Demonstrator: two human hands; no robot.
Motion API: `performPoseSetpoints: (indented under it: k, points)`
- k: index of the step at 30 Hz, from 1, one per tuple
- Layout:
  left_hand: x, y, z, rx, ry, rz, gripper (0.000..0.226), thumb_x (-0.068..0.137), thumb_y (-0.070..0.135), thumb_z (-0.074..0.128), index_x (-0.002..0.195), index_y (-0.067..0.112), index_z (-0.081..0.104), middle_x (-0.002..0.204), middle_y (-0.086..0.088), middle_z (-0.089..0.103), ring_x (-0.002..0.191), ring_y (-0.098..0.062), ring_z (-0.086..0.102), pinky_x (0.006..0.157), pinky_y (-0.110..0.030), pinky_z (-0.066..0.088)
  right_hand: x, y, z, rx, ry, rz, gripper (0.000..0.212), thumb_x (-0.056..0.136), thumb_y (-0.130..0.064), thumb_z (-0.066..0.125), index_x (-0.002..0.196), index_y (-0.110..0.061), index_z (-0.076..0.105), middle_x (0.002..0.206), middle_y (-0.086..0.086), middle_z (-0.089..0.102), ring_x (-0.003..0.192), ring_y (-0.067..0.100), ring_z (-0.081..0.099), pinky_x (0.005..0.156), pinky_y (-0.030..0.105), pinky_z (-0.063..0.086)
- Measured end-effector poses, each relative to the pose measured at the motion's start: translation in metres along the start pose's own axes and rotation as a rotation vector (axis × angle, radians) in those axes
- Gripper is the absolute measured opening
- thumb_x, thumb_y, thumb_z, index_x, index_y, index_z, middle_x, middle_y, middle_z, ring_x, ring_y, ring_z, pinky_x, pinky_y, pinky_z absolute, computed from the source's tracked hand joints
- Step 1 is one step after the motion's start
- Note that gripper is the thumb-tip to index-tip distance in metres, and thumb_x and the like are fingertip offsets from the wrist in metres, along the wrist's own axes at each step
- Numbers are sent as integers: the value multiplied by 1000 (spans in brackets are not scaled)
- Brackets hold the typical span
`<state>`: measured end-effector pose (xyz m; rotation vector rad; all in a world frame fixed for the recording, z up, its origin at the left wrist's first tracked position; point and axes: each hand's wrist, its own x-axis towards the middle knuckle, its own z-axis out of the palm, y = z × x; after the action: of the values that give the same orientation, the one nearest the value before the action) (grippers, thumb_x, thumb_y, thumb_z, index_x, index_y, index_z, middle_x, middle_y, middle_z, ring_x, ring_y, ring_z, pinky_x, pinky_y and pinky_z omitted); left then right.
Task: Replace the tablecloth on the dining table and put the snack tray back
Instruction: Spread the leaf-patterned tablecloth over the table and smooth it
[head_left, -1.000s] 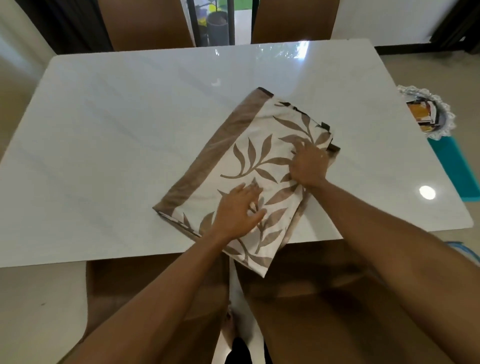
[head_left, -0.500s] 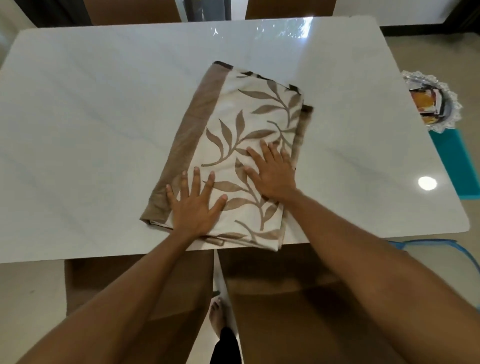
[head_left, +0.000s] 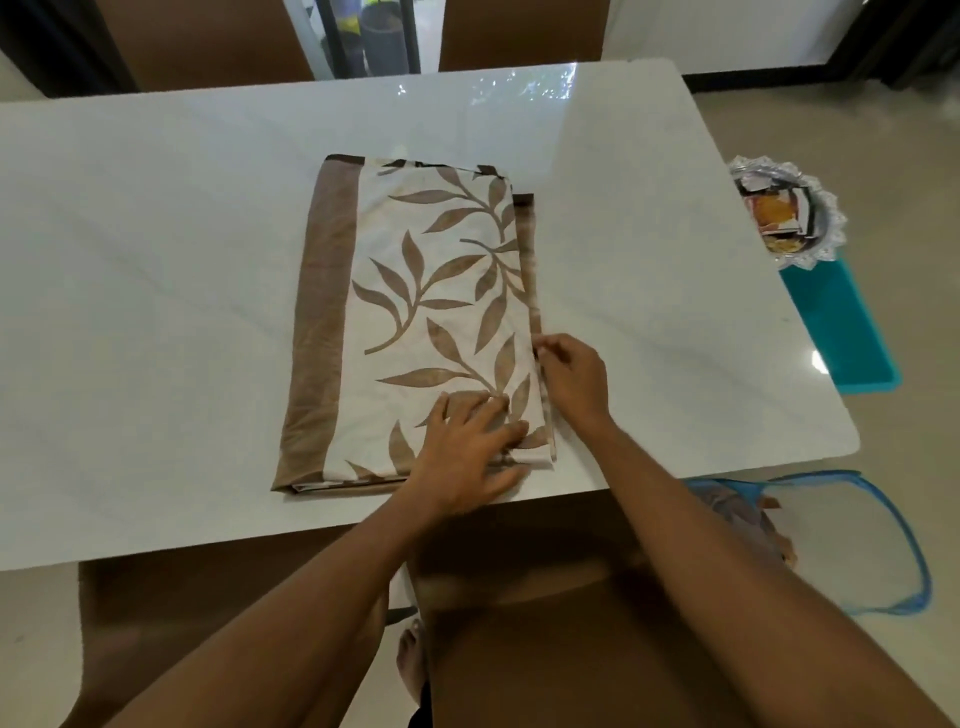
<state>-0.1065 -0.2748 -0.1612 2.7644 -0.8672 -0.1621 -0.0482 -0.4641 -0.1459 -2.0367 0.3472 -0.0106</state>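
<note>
Tablecloth (head_left: 415, 322), folded into a long cream rectangle with brown leaves and a brown band down its left side, lies flat on the white table (head_left: 156, 270), its near end close to the table's near edge. The left hand (head_left: 467, 447) rests on the cloth's near right corner, fingers spread and nearly straight, pressing down and holding nothing. The right hand (head_left: 574, 379) sits just beside it at the cloth's right edge, fingers (head_left: 545, 353) bent with the tips touching the brown edge strip; whether they pinch the fabric or only touch it cannot be told.

Off the table's right side, well apart from the cloth, the snack tray (head_left: 831, 213) with a lacy silver rim holds packets and sits on a teal stand (head_left: 841, 338). A blue-rimmed mesh basket (head_left: 857, 545) stands on the floor nearer the person, with patterned fabric in it. Brown chairs (head_left: 519, 597) are tucked in at the near side, and a bare foot (head_left: 410, 660) shows between them.
</note>
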Motion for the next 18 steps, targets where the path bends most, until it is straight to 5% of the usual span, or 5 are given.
performPoseSetpoints:
  k: [5,8,10,13,18]
  points:
    - [17,3,-1,-334,183,-162,33,97,47,49,104,30,77,119,8,69,112,-15,59,97,-49,44,-42,33,-16,18,50,-4,23,98,-10,59,110,-21,76,106,-12,73,100,-2,65,84,9,48]
    - [27,6,-20,-716,267,-470,36,103,39,48,94,17,75,87,3,70,84,-15,63,75,-36,53,-45,33,-9,44,47,-3,21,98,-13,60,112,-19,74,109,-11,71,101,1,64,86,16,52]
    - [31,7,-42,-940,354,-719,36,106,39,43,104,17,71,94,4,68,92,-15,62,78,-28,51,-46,27,-3,18,76,-16,17,98,-16,62,111,-20,73,109,-9,69,99,3,62,88,21,53]
    - [35,-15,-63,-1382,519,-1051,31,104,39,46,120,21,66,114,3,67,107,-19,62,92,-34,53,-49,15,9,-67,132,-72,18,97,-17,62,112,-22,72,115,-4,66,104,8,57,92,25,50]
    - [17,-66,-96,-2023,548,-1030,42,95,48,56,125,21,69,118,-8,73,110,-31,69,96,-52,54,-65,-12,51,-262,19,-332,26,97,-23,55,118,-21,70,117,-3,63,102,8,54,90,25,48]
